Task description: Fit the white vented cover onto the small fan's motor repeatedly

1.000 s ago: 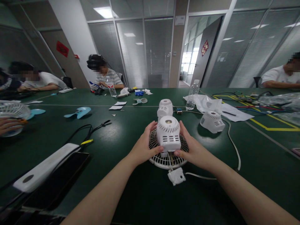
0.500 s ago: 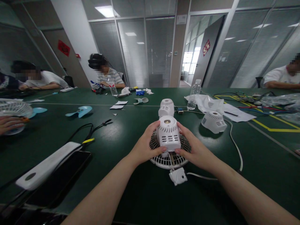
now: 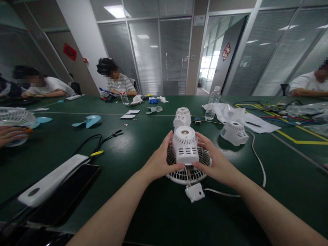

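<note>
A white slotted fan motor housing (image 3: 187,155) sits over a round white fan grille (image 3: 176,176), between my two hands. My left hand (image 3: 164,155) curves around its left side, with the thumb near the lower front edge. From the right, my right hand (image 3: 208,155) grips it, thumb at the lower front corner. Fingers partly cover the grille's sides. A small white part (image 3: 195,192) with a hole lies in front of the grille, beside a white cable (image 3: 221,193). Right behind stands another white housing (image 3: 182,116).
A third white housing (image 3: 234,133) lies to the right, near a plastic bottle (image 3: 212,104) and paper. On the left are a white power bank-like bar (image 3: 53,179), a black phone (image 3: 66,194) and a blue fan blade (image 3: 88,121). Co-workers sit around the green table (image 3: 143,218).
The housing and grille have shifted slightly right. My left index finger has moved a little outward along the housing's side; both hands stay around it.
</note>
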Demonstrator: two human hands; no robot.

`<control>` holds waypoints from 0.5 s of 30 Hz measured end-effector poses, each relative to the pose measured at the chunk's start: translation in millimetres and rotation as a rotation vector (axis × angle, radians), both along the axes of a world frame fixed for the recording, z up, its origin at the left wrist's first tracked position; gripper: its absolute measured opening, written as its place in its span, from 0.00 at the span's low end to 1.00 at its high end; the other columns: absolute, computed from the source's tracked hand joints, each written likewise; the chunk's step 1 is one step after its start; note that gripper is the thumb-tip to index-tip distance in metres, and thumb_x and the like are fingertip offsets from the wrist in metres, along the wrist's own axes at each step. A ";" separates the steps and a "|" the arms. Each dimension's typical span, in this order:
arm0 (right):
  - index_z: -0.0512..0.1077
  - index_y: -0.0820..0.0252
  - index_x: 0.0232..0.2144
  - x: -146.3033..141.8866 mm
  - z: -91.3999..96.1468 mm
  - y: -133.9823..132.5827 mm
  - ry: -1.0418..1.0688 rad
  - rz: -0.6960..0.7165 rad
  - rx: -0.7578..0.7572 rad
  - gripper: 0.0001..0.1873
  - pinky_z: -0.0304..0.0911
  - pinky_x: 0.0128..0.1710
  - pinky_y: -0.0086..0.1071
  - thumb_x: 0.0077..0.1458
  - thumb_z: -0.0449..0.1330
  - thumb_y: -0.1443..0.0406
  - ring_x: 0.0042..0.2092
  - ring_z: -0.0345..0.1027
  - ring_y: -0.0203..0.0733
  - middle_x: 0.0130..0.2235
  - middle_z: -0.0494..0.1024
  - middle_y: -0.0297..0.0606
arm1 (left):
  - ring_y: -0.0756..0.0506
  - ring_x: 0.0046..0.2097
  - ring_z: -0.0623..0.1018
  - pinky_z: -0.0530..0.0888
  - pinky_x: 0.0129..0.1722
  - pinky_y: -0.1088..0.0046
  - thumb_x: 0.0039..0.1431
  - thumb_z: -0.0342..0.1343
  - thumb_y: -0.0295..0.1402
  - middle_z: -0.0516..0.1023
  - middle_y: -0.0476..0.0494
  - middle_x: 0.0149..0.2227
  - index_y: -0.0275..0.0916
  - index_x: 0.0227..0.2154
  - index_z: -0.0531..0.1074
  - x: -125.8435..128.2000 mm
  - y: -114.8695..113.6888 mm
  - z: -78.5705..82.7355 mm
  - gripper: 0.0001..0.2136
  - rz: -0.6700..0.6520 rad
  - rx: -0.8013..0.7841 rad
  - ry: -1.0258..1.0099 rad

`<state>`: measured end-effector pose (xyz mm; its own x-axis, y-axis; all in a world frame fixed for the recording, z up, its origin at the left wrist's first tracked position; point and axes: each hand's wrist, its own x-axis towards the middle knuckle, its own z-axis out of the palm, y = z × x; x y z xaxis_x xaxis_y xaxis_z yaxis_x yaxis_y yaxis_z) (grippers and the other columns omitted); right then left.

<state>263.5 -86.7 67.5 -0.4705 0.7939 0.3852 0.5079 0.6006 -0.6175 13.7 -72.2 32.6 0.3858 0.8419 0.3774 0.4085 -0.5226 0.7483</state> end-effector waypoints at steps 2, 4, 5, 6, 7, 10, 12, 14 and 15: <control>0.40 0.42 0.68 0.5 -0.9 -0.3 0.009 -0.004 0.010 0.48 0.58 0.60 0.60 0.54 0.64 0.62 0.63 0.60 0.59 0.69 0.53 0.42 | 0.27 0.66 0.61 0.60 0.61 0.37 0.47 0.69 0.43 0.52 0.36 0.69 0.52 0.68 0.33 0.6 0.1 0.3 0.56 -0.005 -0.003 -0.003; 0.38 0.43 0.68 0.6 -3.2 -0.2 0.017 -0.010 0.010 0.50 0.58 0.60 0.61 0.54 0.64 0.60 0.63 0.59 0.60 0.68 0.54 0.45 | 0.27 0.66 0.59 0.59 0.62 0.38 0.47 0.69 0.43 0.51 0.35 0.69 0.51 0.69 0.34 1.1 0.6 0.7 0.55 -0.020 0.005 -0.009; 0.37 0.43 0.69 0.4 -4.8 0.1 0.018 -0.014 0.006 0.50 0.58 0.60 0.61 0.54 0.64 0.59 0.64 0.59 0.60 0.68 0.54 0.46 | 0.27 0.67 0.58 0.58 0.63 0.38 0.47 0.69 0.42 0.50 0.35 0.70 0.51 0.69 0.34 1.3 0.8 1.0 0.56 -0.026 0.007 -0.010; 0.36 0.44 0.69 0.0 -6.4 0.4 0.018 -0.021 0.000 0.51 0.57 0.61 0.61 0.54 0.64 0.58 0.64 0.58 0.60 0.68 0.53 0.46 | 0.28 0.67 0.57 0.58 0.63 0.38 0.47 0.69 0.42 0.49 0.35 0.70 0.50 0.69 0.33 1.4 0.9 1.4 0.56 -0.031 0.009 -0.009; 0.36 0.44 0.69 -0.6 -8.1 0.9 0.018 -0.028 -0.006 0.52 0.55 0.61 0.61 0.54 0.65 0.57 0.65 0.56 0.60 0.69 0.52 0.46 | 0.28 0.68 0.57 0.57 0.64 0.38 0.47 0.69 0.42 0.49 0.35 0.70 0.50 0.69 0.33 1.6 0.9 1.8 0.56 -0.036 0.010 -0.008; 0.34 0.45 0.69 -2.4 -12.6 3.4 0.018 -0.048 -0.029 0.55 0.51 0.64 0.60 0.53 0.66 0.55 0.67 0.52 0.60 0.70 0.49 0.46 | 0.29 0.68 0.56 0.55 0.65 0.39 0.47 0.69 0.42 0.49 0.36 0.70 0.50 0.69 0.32 1.9 0.9 2.7 0.56 -0.048 0.016 -0.006; 0.32 0.45 0.69 -2.9 -14.5 5.7 0.015 -0.043 -0.064 0.55 0.50 0.64 0.60 0.54 0.65 0.56 0.67 0.52 0.59 0.69 0.52 0.47 | 0.29 0.68 0.55 0.55 0.65 0.39 0.47 0.69 0.43 0.48 0.36 0.70 0.50 0.69 0.32 2.2 1.1 2.8 0.56 -0.047 0.024 0.004; 0.30 0.46 0.69 -2.6 -15.3 7.8 0.018 -0.022 -0.106 0.56 0.49 0.64 0.60 0.54 0.65 0.58 0.67 0.53 0.58 0.68 0.56 0.47 | 0.29 0.69 0.54 0.54 0.65 0.40 0.47 0.69 0.44 0.46 0.36 0.71 0.49 0.69 0.31 2.4 1.8 2.1 0.57 -0.036 0.037 0.031; 0.30 0.47 0.69 -2.4 -15.3 8.6 0.026 -0.011 -0.123 0.56 0.50 0.64 0.60 0.54 0.65 0.58 0.67 0.54 0.57 0.67 0.58 0.47 | 0.29 0.69 0.54 0.54 0.65 0.40 0.47 0.69 0.44 0.46 0.36 0.71 0.49 0.69 0.30 2.5 2.2 1.6 0.57 -0.027 0.045 0.051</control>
<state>261.1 -78.0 52.1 -0.4523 0.8412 0.2963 0.4967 0.5136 -0.6997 16.2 -70.0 34.2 0.4279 0.8134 0.3942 0.4305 -0.5668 0.7024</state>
